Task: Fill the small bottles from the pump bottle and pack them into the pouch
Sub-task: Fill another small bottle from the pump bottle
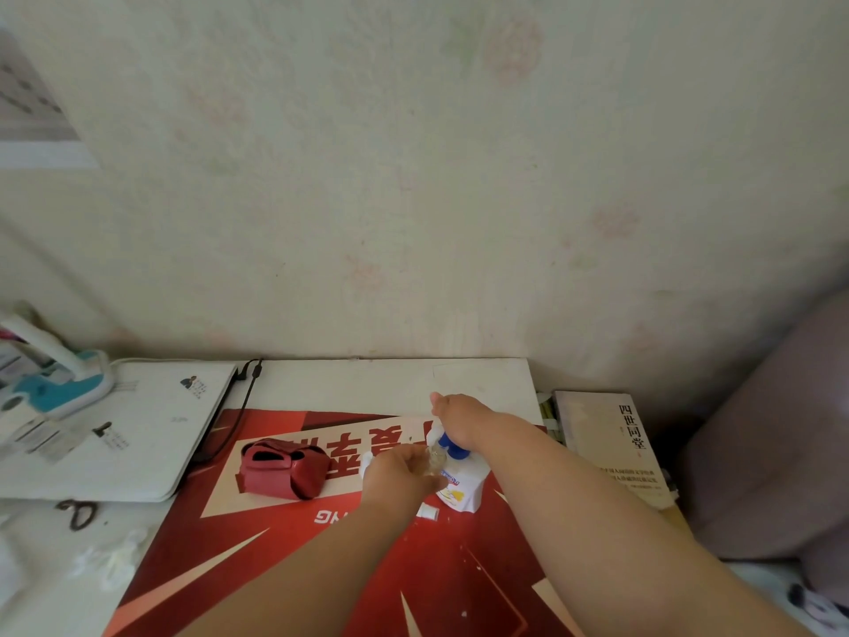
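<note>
A white pump bottle [461, 491] with a blue pump head [452, 445] stands on the red poster [413, 567]. My right hand [459, 418] rests on top of the pump head, its palm pressing down. My left hand [399, 473] holds a small clear bottle [435, 458] up against the pump's spout. A small white cap [428, 513] lies on the poster just in front of the pump bottle. The red pouch [282, 468] sits open to the left of my hands. Part of another small white bottle [366, 462] shows behind my left hand.
A white closed laptop [115, 429] lies at the left with a black cable [239, 406] beside it and a teal-and-white device [59, 383] on its far corner. Scissors [78, 512] lie near the left edge. A book [615, 448] sits to the right, next to a purple cushion [772, 452].
</note>
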Available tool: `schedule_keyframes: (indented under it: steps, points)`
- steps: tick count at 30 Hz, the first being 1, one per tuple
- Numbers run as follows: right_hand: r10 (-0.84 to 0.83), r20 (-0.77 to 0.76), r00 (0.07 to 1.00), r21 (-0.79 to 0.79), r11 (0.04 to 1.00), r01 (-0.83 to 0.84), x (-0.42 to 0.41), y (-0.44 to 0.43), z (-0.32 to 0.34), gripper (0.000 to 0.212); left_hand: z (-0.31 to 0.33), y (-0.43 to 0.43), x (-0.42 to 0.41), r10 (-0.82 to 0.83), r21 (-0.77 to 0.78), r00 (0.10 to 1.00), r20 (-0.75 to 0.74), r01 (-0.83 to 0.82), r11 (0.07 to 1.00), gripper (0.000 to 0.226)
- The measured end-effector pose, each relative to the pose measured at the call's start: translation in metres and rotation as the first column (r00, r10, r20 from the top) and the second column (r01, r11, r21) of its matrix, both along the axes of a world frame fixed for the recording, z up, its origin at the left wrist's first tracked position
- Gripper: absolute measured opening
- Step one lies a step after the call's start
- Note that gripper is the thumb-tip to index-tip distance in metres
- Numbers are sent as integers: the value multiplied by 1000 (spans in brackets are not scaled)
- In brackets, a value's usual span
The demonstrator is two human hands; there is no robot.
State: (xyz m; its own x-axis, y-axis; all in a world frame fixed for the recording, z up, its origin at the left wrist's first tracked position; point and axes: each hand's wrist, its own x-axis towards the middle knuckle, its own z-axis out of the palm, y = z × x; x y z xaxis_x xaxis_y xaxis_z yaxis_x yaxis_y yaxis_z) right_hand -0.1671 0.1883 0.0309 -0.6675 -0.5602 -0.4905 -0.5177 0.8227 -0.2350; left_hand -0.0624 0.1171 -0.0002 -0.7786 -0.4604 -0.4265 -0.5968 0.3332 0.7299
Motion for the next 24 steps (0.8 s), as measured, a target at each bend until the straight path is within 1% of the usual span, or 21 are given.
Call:
schedule_keyframes:
  steps: [4,8,14,17,24]
  points:
    - [38,-22,999,43,998,-37,-1,-3,-2,63,-1,0,0,-1,-2,1000,9,1,1000,44]
    - [53,-26,998,59,997,-51,-1,-4,-3,63,-1,-1,-2,-18,-16,999,29,18,1000,46]
    - [60,-26,998,105,993,-57,-4,-6,-5,69,-3,-2,-2,-31,-40,999,35,33,999,45]
    - [44,-42,998,113,993,-39,-3,-6,-9,73,-4,-2,-3,-24,-27,999,41,25,999,44]
    - [34,-87,996,128,992,-22,0,-4,-18,68,-10,-6,0,-40,-4,998,52,41,999,48]
